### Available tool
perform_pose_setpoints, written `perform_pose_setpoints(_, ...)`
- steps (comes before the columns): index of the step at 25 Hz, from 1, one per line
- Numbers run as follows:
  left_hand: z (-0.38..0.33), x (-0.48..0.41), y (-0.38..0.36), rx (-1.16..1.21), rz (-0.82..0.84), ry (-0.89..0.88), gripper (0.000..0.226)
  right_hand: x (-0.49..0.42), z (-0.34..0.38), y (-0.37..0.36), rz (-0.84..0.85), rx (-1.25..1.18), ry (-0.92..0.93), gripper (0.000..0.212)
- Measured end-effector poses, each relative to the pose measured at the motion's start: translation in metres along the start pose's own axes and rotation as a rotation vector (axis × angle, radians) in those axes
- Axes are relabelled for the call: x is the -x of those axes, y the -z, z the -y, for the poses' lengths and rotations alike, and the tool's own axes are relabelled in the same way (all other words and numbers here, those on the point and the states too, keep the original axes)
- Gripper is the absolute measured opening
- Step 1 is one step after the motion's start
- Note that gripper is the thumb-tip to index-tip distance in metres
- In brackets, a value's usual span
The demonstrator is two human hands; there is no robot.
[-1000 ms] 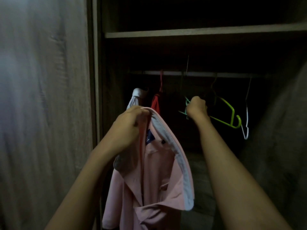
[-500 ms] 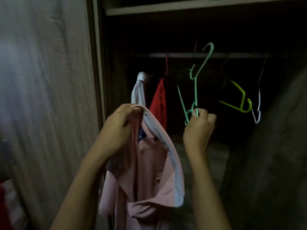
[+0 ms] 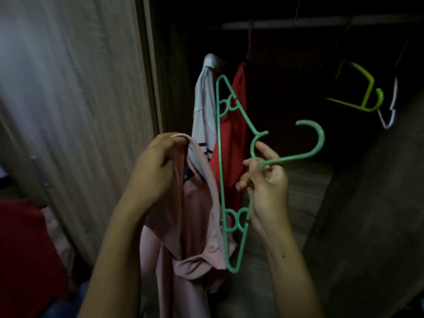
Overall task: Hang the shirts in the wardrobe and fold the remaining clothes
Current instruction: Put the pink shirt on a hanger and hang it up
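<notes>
**Pink shirt in left hand, green hanger in right, in front of open wardrobe**

Pink shirt (image 3: 195,216) hangs from the left hand (image 3: 156,171), fingers bunched tight on the collar, light inner collar band showing, body of shirt drooping down between the forearms. Right hand (image 3: 266,184) holds the green hanger (image 3: 220,171) at the neck below the hook, thumb and fingers pinched on it. Hanger is turned sideways, its long bar running up-down, hook pointing right, lower end touching or just overlapping the pink shirt's fold; cannot tell if it is inside the shirt.

Behind the hanger, inside the wardrobe: white shirt (image 3: 203,104) and red garment (image 3: 231,138) hang side by side at the left end of the rail (image 3: 275,24), directly behind the hands. Toward the right end of the rail, yellow-green hanger (image 3: 364,92) and white hanger (image 3: 390,115), both bare, close together. Wardrobe interior very dark, detail lost.

Wardrobe door (image 3: 68,99), light wood grain, fills the left side. Red cloth (image 3: 25,249) at lower left corner, blurred. Dark panel (image 3: 378,214) on the right, nature unclear.
</notes>
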State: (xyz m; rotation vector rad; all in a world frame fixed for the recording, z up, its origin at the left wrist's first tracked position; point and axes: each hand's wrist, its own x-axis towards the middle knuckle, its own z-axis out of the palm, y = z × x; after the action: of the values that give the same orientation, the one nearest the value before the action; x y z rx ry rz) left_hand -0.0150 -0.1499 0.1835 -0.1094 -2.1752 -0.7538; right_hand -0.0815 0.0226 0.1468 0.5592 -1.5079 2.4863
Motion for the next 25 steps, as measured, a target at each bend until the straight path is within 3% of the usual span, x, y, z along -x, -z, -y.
perform_pose_setpoints(5, 0.01, 0.011, 0.007, -0.035, 0.026, 0.019, 0.049, 0.007, 0.019, -0.009, -0.14, -0.079, 0.047, 0.027)
perform_pose_setpoints(7, 0.013, 0.018, 0.008, -0.035, 0.038, 0.018, 0.05, 0.007, 0.027, -0.013, -0.14, -0.241, 0.079, 0.028)
perform_pose_setpoints(11, 0.019, 0.027, 0.01, -0.001, 0.063, 0.009, 0.052, 0.001, 0.028, -0.03, 0.023, -0.595, 0.025, 0.026)
perform_pose_setpoints(15, 0.02, 0.03, 0.015, 0.057, 0.059, 0.014, 0.057, 0.007, -0.011, -0.034, 0.19, -0.672, -0.15, 0.027)
perform_pose_setpoints(19, 0.024, 0.037, 0.029, 0.13, 0.004, 0.09, 0.06, 0.01, -0.053, -0.018, 0.266, -0.442, -0.235, 0.027)
perform_pose_setpoints(22, 0.03, 0.04, 0.031, 0.217, -0.089, 0.204, 0.058, 0.006, -0.064, -0.002, 0.33, -0.095, -0.181, 0.025)
perform_pose_setpoints(25, 0.04, 0.047, 0.038, 0.289, -0.128, 0.301, 0.056, -0.003, -0.062, 0.009, 0.409, 0.043, -0.148, 0.024)
